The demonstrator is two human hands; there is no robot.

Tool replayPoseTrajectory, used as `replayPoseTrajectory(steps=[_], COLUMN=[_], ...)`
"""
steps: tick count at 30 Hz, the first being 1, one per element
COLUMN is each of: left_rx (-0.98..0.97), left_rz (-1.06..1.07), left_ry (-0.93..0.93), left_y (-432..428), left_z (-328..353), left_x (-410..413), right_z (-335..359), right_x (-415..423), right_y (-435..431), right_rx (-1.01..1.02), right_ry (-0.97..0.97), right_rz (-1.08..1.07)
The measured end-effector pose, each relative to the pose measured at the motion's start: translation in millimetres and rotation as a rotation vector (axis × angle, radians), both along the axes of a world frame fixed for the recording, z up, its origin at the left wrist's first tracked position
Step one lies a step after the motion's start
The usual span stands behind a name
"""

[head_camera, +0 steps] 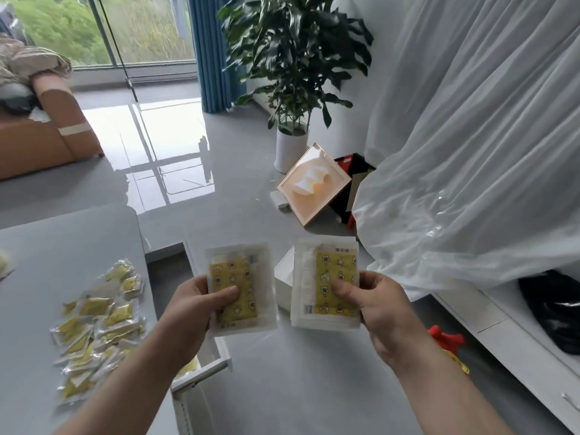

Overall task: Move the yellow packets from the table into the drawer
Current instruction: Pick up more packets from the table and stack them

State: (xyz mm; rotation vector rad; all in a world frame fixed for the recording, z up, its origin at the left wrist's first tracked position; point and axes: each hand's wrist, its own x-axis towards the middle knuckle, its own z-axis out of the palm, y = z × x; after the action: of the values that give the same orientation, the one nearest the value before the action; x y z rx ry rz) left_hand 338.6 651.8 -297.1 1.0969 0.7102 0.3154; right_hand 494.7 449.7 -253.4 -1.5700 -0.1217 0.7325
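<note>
My left hand [196, 304] grips a yellow packet [248, 271] in clear wrap, held up above the open drawer [201, 370] at the table's right side. My right hand [376, 306] holds a second yellow packet [326, 271], thumb pressed on its front, out over the floor. A heap of several yellow packets [97, 324] lies on the grey table [62, 240] to my left. A bit of yellow shows inside the drawer, mostly hidden by my left forearm.
A white box [284, 277] stands on the floor behind the right packet. A framed picture [314, 183], a potted plant [292, 146], a red toy [445, 340] and a plastic-draped white cabinet [470, 152] are to the right; an orange sofa [47, 133] at far left.
</note>
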Motion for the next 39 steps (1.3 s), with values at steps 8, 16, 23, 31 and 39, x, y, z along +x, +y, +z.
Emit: replayPoseTrajectory(steps=[8, 16, 23, 31, 39], left_rx=[0.013, -0.004, 0.011, 0.008, -0.042], left_rz=[0.059, 0.227, 0.406, 0.631, 0.890], left_ry=[-0.030, -0.016, -0.054, -0.061, -0.019], left_y=[22, 34, 47, 103, 232], left_z=[-4, -11, -1, -5, -37], left_x=[82, 199, 256, 255, 247], right_z=[-11, -22, -22, -30, -47], right_x=[107, 255, 339, 362, 357], right_y=[35, 80, 136, 238, 410], right_rx=[-0.010, -0.007, 0.019, 0.003, -0.078], right_ry=[0.022, 0.056, 0.070, 0.114, 0.061], right_rz=[0.081, 0.274, 0.417, 0.651, 0.823])
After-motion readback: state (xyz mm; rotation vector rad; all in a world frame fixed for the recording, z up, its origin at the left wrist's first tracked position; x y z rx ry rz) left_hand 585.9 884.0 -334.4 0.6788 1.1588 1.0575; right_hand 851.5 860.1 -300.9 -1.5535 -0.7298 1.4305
